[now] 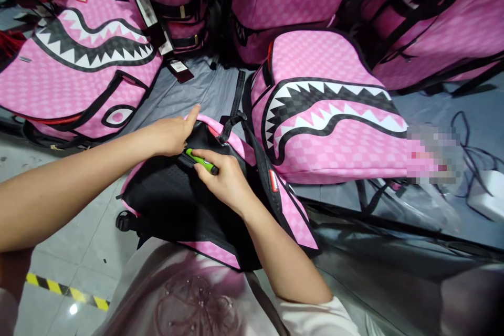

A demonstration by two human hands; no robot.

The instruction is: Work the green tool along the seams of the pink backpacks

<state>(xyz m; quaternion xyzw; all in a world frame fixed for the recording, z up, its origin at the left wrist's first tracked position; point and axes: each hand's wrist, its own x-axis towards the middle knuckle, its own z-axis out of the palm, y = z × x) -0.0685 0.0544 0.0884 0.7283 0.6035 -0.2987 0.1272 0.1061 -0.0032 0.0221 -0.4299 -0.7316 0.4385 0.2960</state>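
A black and pink backpack (pixel 173 205) lies across my lap and the table edge, its black back side facing up. My left hand (pixel 173 134) is at its upper edge, index finger stretched out and the other fingers curled on the fabric. In my right hand (pixel 224 176) is a small lime-green tool with a black end (pixel 201 161); its tip points at the bag near my left fingers, and its exact kind cannot be made out. A black shoulder strap (pixel 260 155) with a small red label runs down the bag's right side.
Another pink backpack (pixel 326 110) with a shark-mouth print lies just right of the bag. A similar backpack (pixel 90 63) lies at the left. More pink bags (pixel 291 0) stand along the back. Cables and a white box (pixel 488 194) sit at the right of the grey-covered table (pixel 212 86).
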